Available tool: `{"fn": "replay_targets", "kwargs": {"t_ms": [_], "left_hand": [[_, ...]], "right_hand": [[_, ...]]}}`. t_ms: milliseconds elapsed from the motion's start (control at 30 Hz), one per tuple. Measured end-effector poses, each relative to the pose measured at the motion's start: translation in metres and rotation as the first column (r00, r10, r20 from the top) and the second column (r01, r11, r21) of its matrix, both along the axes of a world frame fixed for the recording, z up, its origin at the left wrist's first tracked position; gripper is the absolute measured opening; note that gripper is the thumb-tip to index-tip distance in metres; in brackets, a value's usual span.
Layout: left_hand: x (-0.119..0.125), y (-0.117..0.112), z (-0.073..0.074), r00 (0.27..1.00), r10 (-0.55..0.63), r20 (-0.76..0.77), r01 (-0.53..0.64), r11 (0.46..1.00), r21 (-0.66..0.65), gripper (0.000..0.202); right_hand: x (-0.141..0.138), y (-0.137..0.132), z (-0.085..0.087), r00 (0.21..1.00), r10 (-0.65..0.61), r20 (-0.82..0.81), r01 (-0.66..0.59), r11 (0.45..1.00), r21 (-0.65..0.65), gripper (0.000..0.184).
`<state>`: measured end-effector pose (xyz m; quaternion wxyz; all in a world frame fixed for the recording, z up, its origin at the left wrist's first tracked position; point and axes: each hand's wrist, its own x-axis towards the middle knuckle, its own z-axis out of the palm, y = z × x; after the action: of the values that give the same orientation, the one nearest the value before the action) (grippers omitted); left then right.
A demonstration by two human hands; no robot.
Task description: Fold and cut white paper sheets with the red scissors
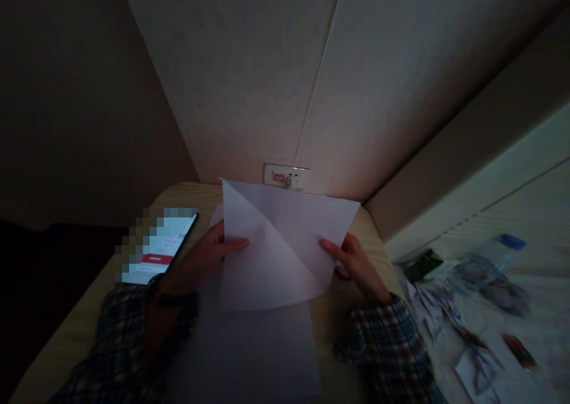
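A white sheet of paper (267,267) is held up off the table between my two hands, with a diagonal crease running from its upper left corner to its lower right. My left hand (218,246) pinches the left edge, thumb on the near face and fingers behind. On the right edge, my right hand (350,255) grips the same way. Another white sheet (262,356) lies flat on the table below. Beside my right hand, partly hidden by the paper, a small red curved thing (342,273) shows; I cannot make out its kind.
A lit phone or tablet (162,249) lies on the wooden table (80,327) to the left. At the back wall is a socket plate (287,175). Right of the table are paper scraps (431,309), a clear bottle with a blue cap (501,252) and other litter.
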<state>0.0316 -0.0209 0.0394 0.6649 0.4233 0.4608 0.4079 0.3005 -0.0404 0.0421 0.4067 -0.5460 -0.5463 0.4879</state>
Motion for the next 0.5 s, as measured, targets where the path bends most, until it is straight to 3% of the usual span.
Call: {"fn": "replay_targets", "kwargs": {"t_ms": [100, 200, 500], "left_hand": [[-0.002, 0.003, 0.000, 0.998, 0.002, -0.065, 0.000, 1.000, 0.030, 0.042], [-0.002, 0.004, 0.003, 0.988, -0.002, -0.154, 0.011, 0.998, 0.057, 0.040], [-0.007, 0.001, 0.010, 0.953, -0.037, -0.299, 0.055, 0.997, 0.052, 0.031]], "right_hand": [[0.005, 0.002, -0.007, 0.995, 0.102, 0.019, -0.101, 0.993, -0.055, 0.027], [0.009, 0.004, -0.013, 0.992, 0.109, 0.064, -0.104, 0.992, -0.076, 0.026], [0.005, -0.003, 0.007, 0.997, 0.050, 0.050, -0.042, 0.988, -0.151, 0.028]]}}
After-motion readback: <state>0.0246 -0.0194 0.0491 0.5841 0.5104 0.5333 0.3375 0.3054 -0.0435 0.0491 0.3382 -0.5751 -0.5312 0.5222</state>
